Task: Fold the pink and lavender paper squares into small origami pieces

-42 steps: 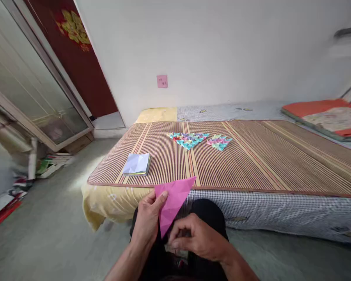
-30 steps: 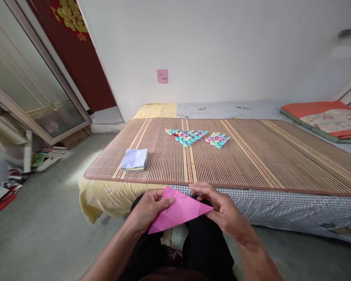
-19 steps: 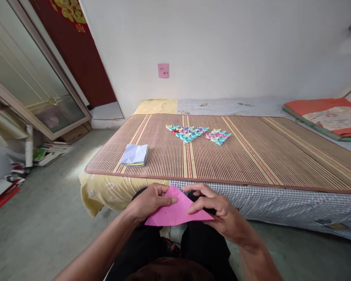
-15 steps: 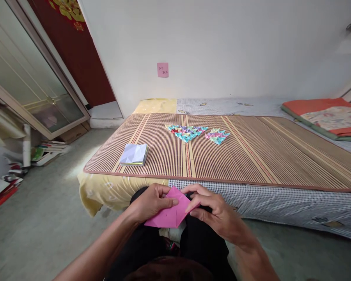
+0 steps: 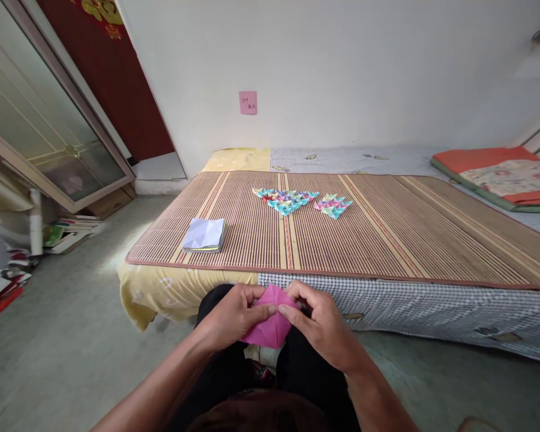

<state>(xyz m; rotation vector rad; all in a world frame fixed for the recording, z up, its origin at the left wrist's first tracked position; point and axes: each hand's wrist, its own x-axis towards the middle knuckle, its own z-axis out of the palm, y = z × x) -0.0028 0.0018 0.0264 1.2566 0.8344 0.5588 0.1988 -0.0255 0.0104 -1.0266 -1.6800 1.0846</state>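
A pink sheet of origami paper [image 5: 267, 333], partly folded with a crease down its middle, is held above my lap between both hands. My left hand [image 5: 240, 315] pinches its left side, thumb on top and fingers behind. From the right, my right hand [image 5: 317, 318] grips the paper, its thumb pressed on the surface close to the left thumb. The fingers behind the paper are partly hidden. Past my hands on the mat lie a larger group of folded paper pieces [image 5: 285, 201] and a smaller group [image 5: 333, 206], in several colours.
A stack of square paper [image 5: 204, 234] lies on the striped mat [image 5: 247, 240] covering the bed. Folded orange bedding [image 5: 499, 174] is at the right. A pink note [image 5: 248, 102] sticks to the wall. Books [image 5: 74, 228] are piled on the floor at left.
My right hand has moved left over the paper, its thumb now pressing near the middle beside my left thumb. The paper's right corner is folded inward and its outline is narrower.
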